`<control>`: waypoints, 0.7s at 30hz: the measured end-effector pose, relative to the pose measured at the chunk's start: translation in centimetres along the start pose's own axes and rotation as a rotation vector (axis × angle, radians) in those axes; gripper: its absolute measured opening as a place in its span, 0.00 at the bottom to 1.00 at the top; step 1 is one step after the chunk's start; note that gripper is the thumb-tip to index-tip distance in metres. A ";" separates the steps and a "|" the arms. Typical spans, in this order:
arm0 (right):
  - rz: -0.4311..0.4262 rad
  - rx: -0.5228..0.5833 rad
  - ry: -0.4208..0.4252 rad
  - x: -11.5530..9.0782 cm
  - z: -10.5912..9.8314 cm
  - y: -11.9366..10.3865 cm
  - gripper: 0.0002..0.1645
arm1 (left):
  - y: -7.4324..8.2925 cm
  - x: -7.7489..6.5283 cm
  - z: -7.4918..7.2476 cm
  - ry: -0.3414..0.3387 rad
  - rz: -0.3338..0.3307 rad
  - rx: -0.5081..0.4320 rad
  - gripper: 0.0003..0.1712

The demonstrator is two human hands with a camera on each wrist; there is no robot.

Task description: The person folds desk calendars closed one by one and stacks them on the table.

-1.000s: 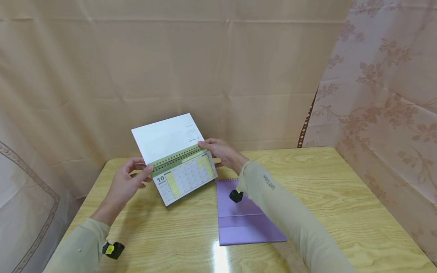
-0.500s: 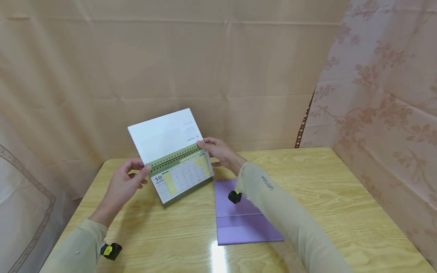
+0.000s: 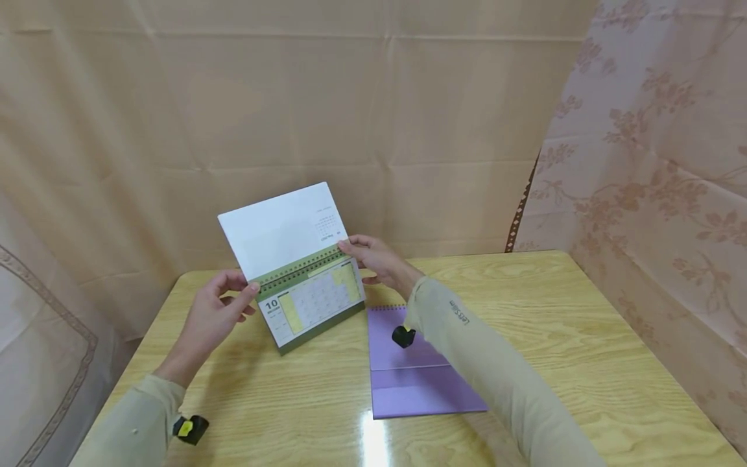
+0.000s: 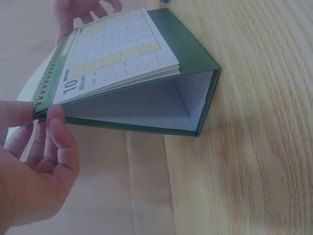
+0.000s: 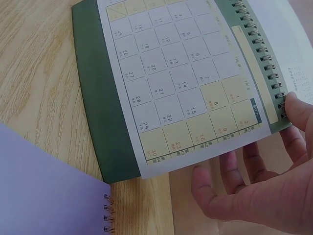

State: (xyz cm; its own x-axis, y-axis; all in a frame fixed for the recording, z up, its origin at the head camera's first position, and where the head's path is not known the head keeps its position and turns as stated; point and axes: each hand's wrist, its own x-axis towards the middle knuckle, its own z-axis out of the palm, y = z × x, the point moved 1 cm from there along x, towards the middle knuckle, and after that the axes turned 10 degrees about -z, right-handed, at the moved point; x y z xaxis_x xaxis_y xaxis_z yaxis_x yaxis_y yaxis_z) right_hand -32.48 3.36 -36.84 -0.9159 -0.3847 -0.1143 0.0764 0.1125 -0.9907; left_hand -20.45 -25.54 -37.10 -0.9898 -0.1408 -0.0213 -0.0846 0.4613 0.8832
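A green desk calendar (image 3: 315,295) with a wire spiral stands tilted on the table, its page showing 10 facing me. A white page (image 3: 280,227) is turned up behind the spiral. My left hand (image 3: 213,311) pinches the calendar's left end at the spiral, thumb on top. At the right end my right hand (image 3: 382,263) pinches the spiral edge between thumb and fingers. The left wrist view shows the folded green stand (image 4: 195,49) open at its side, forming a triangle. In the right wrist view the dated page (image 5: 181,83) lies against the green backing.
A purple spiral-bound calendar or pad (image 3: 403,389) lies flat on the wooden table (image 3: 554,337), under my right forearm. A beige curtain (image 3: 350,117) hangs behind the table's far edge, and a floral cloth (image 3: 659,162) hangs on the right.
The calendar's top has tipped slightly up and back, and more of its green lower edge shows below the pages. Both hands keep their hold at the spiral ends.
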 end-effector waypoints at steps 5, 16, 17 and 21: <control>0.006 0.010 -0.010 -0.1 -0.2 -0.1 0.21 | -0.1 0.0 0.2 0.014 0.027 0.027 0.24; 0.004 0.017 -0.018 0.1 -0.2 0.1 0.20 | -0.2 -0.2 0.0 0.020 0.051 0.028 0.23; 0.004 0.018 -0.018 0.1 -0.2 0.1 0.20 | -0.2 -0.2 0.0 0.021 0.053 0.028 0.23; 0.003 0.017 -0.022 0.1 -0.2 0.2 0.20 | -0.2 -0.3 0.0 0.025 0.063 0.031 0.22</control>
State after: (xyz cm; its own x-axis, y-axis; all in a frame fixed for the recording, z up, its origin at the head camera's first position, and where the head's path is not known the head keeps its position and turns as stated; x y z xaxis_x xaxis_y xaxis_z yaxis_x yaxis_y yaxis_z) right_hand -32.58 3.53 -37.05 -0.9067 -0.4046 -0.1189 0.0862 0.0982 -0.9914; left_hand -20.18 -25.64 -37.26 -0.9901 -0.1328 0.0461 -0.0262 0.4965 0.8676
